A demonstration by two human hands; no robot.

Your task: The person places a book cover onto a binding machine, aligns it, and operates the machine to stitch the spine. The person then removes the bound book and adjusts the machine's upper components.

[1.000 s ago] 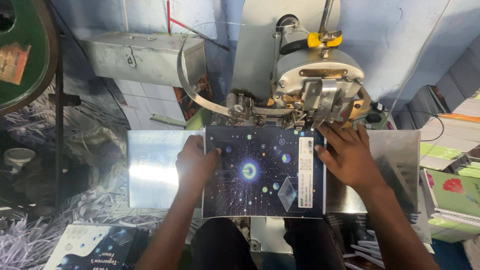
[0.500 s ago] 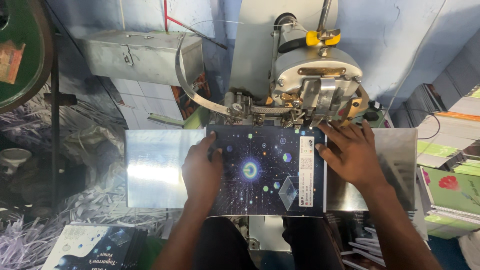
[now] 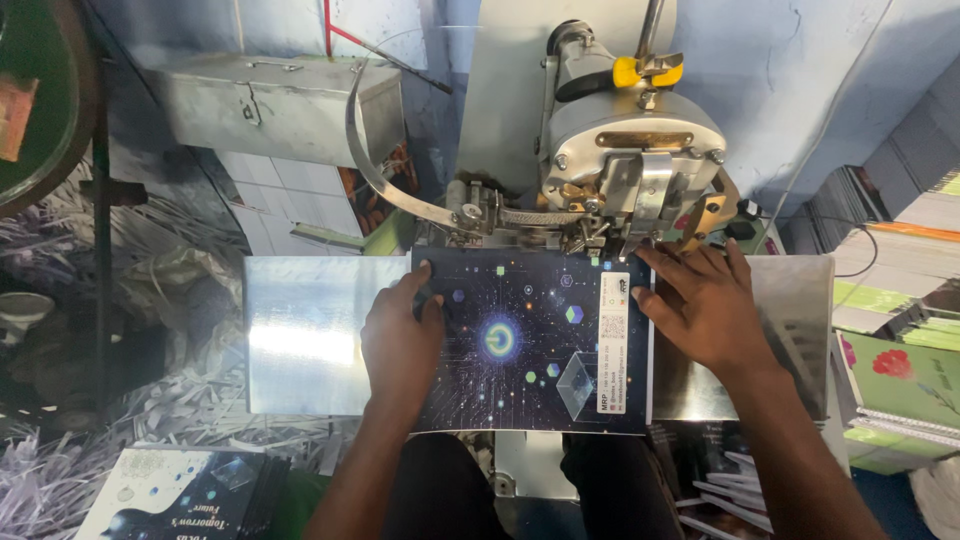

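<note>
A dark book [image 3: 530, 340] lies flat on the metal bench [image 3: 310, 330], its far edge under the stitching machine [image 3: 620, 170]. The left hand [image 3: 400, 340] presses flat on its left part, fingers spread, gripping nothing; the right hand [image 3: 705, 305] rests open at its right edge, holding it down. The book looks thin, light and bendable, with a glossy, likely slippery cover; best held flat near both side edges. More books [image 3: 180, 495] lie stacked near left.
</note>
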